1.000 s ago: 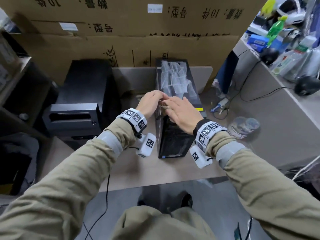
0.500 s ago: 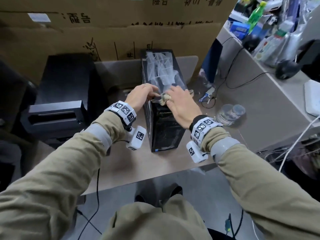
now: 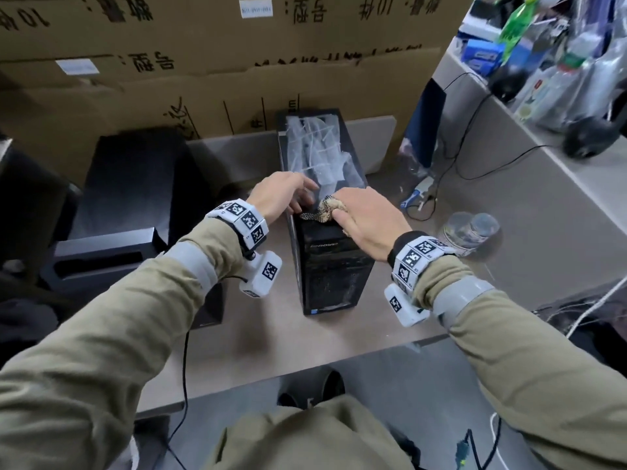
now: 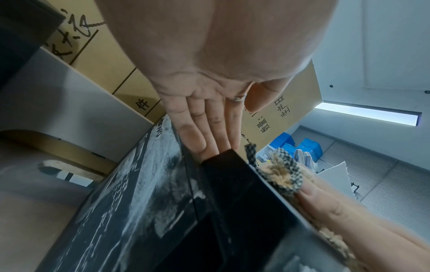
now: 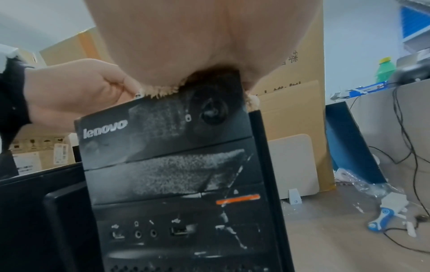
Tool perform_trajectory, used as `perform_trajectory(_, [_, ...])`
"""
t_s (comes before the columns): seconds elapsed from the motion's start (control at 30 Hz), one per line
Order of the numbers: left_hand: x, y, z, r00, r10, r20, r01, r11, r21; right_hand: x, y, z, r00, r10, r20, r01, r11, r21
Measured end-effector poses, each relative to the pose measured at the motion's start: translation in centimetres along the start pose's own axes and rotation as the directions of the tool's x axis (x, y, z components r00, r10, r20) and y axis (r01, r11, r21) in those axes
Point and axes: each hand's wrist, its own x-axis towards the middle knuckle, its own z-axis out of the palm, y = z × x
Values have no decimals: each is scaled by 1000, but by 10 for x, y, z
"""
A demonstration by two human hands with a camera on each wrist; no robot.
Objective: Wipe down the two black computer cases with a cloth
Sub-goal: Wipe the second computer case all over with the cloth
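An upright black tower case [image 3: 334, 266] stands mid-table, its top under crinkled clear film [image 3: 319, 154]; its dusty front [image 5: 177, 165] fills the right wrist view. A second black case [image 3: 135, 184] lies to its left. My right hand [image 3: 363, 217] presses a bunched checked cloth [image 3: 322, 212] onto the tower's top front edge, fingers curled over it. The cloth [image 4: 284, 171] also shows in the left wrist view. My left hand [image 3: 285, 195] rests on the tower's top left edge, its straight fingers [image 4: 200, 141] touching the case.
Stacked cardboard boxes [image 3: 237, 79] close off the back. Right of the tower lie a clear plastic bottle [image 3: 471, 228], a blue-and-white tool [image 3: 419, 195] and black cables [image 3: 451, 171]. A cluttered desk [image 3: 543, 157] rises at the right. The table's front edge [image 3: 305, 368] is near my legs.
The right hand has drawn the cloth toward the top's front edge, and the cloth now shows bunched at the fingertips. The left hand stays on the left top edge.
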Motion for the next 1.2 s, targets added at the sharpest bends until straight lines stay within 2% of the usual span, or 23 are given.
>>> perform_trajectory(0.07, [7, 4, -1, 998, -31, 53, 30, 999, 19, 1, 3, 2, 1000, 9, -21, -8, 1000, 27])
perform_trajectory(0.23, [7, 6, 5, 999, 30, 22, -32, 992, 126, 1, 3, 5, 996, 86, -29, -83, 990, 110])
perform_trajectory(0.4, [8, 3, -1, 999, 15, 49, -20, 995, 94, -2, -4, 8, 977, 203, -68, -187, 965, 185])
perform_trajectory(0.6, [9, -13, -2, 998, 56, 24, -58, 995, 81, -11, -13, 16, 912, 404, -71, -376, 892, 251])
perform_trajectory(0.7, [9, -19, -4, 994, 88, 60, -93, 992, 89, -16, -20, 11, 875, 477, -86, -435, 851, 294])
perform_trajectory(0.83, [6, -21, -6, 987, 147, 64, -158, 957, 243, -18, -29, 6, 859, 502, -101, -455, 839, 300])
perform_trajectory(0.97, [-1, -15, 0, 985, 167, 38, -169, 911, 376, -21, -32, 16, 835, 541, -95, -497, 817, 292])
perform_trajectory(1.2, [-16, -13, 14, 984, 162, -68, -121, 905, 409, -23, -28, 23, 863, 485, -142, -442, 861, 254])
